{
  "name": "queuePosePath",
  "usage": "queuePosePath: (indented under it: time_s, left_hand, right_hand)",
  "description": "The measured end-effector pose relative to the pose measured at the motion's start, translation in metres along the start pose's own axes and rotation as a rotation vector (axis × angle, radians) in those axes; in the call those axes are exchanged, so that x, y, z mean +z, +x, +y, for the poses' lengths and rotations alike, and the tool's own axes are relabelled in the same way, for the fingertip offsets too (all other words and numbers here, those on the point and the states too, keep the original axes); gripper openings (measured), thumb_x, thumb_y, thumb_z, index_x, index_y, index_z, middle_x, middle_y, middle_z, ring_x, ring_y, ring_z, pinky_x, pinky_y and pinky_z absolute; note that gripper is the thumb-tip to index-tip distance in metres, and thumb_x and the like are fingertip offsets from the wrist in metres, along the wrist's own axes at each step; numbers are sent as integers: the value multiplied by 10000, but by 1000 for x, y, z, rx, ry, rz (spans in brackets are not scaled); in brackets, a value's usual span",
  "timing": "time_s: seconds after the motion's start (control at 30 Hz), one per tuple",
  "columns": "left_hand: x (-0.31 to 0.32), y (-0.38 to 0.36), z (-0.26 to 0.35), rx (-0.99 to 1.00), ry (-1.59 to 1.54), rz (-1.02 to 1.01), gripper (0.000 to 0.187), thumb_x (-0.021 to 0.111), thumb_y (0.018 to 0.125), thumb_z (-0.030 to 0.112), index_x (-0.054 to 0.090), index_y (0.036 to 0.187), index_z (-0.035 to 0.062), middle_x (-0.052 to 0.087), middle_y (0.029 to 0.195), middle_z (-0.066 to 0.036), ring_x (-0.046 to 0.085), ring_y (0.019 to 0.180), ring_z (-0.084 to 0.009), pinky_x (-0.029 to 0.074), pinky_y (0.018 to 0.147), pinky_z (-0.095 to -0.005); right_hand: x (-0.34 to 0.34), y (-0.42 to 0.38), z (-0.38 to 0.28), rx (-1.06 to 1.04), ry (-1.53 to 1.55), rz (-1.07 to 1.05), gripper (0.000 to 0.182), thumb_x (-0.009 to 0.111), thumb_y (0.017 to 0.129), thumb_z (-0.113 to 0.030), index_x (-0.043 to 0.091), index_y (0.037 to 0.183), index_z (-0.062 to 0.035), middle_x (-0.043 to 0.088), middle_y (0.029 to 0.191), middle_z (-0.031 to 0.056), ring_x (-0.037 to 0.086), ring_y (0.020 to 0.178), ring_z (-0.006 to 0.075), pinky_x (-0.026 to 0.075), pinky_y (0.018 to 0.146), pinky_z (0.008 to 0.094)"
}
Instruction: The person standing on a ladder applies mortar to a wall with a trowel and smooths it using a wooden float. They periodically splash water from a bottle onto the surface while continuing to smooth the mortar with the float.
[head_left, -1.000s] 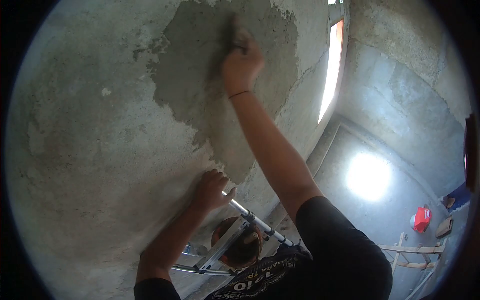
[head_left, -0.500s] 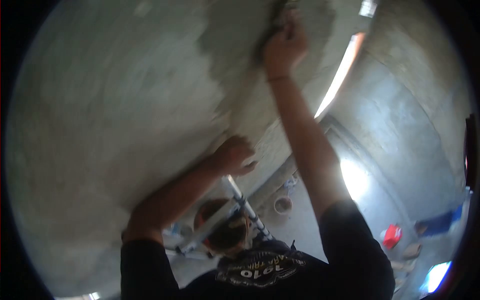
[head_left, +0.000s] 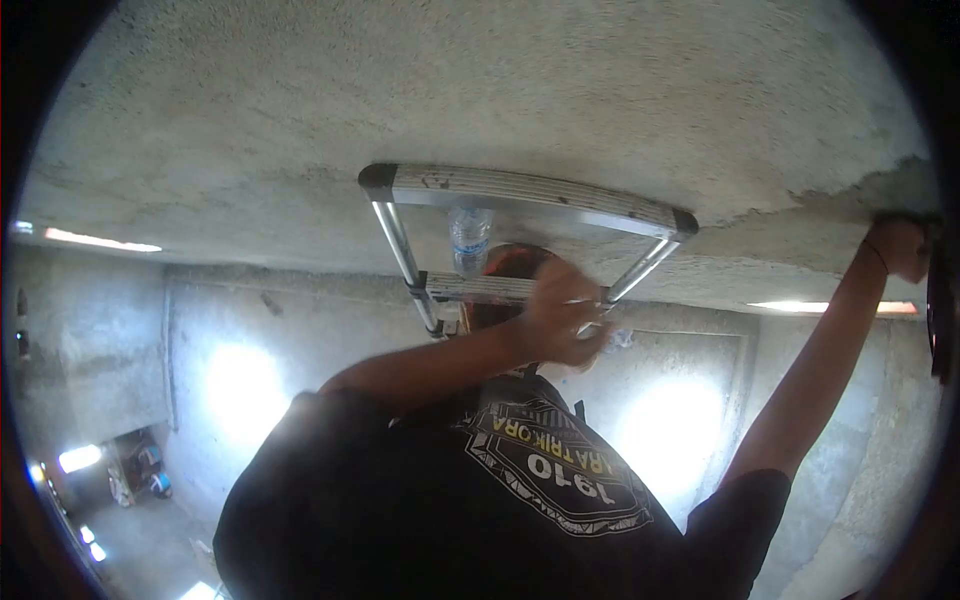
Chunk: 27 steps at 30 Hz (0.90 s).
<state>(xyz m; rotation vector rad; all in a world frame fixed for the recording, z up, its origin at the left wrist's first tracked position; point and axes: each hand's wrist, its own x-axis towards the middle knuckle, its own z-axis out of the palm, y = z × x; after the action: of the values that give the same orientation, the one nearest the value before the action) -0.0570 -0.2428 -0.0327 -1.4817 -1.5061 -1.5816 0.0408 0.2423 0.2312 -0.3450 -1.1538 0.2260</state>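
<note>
My left hand is blurred in front of the aluminium ladder; its fingers look bent, but their grip is unclear. At the far right, my right hand is closed against the rough grey wall, around something I cannot make out. A darker, damp-looking patch lies on the wall just above that hand. A clear plastic bottle shows through the ladder frame. Beside it, a round, reddish-edged dark thing is partly hidden by the ladder and my left hand.
Below, bright light patches fall on the grey surface. Assorted items stand at the lower left. A narrow bright opening runs behind my right forearm, and another is at the left.
The view has turned, bringing the ladder top and bottle into clear sight. My right hand now appears lower and farther right; my left hand appears farther right, in front of the ladder.
</note>
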Motion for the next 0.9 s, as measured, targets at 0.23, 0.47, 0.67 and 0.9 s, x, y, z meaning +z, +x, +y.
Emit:
queuePosePath:
  time_s: [0.23, 0.47, 0.67, 0.9]
  left_hand:
    - [-85, -88, -28, -757, 416, 191, 826, 856, 678, 246, 403, 1307, -38, 451, 1300, -206, 477, 1184, -338, 388, 983, -456]
    - [-77, -82, -85, -879, 370, 7, 562, 906, 594, 308, 630, 988, 18, 685, 828, -150, 691, 742, -337, 574, 667, -398]
    - [-81, -83, -43, -446, 155, -212, 648, 921, 548, 283, 603, 1051, 26, 646, 987, -146, 646, 926, -339, 529, 811, -426]
    - [5, 37, -4, -592, -238, -589, 692, 865, 650, 364, 561, 1168, 19, 623, 1089, -197, 605, 1027, -394, 471, 907, -478]
  right_hand:
    - [23, -19, -83, 269, -108, 61, 240, 490, 919, -92, 636, 1073, 21, 659, 1069, 154, 593, 888, 234, 480, 805, 405]
    - [26, -22, -76, 176, 71, 123, 258, 498, 909, -83, 656, 1097, -8, 678, 1088, 131, 615, 920, 237, 498, 842, 389]
    - [25, -33, -102, 221, 15, 105, 252, 503, 932, -138, 639, 1110, -22, 653, 1149, 138, 606, 982, 237, 489, 854, 402]
    - [22, -24, -95, 175, 15, 38, 230, 488, 964, -159, 604, 1080, 2, 621, 1111, 158, 594, 991, 261, 488, 849, 399]
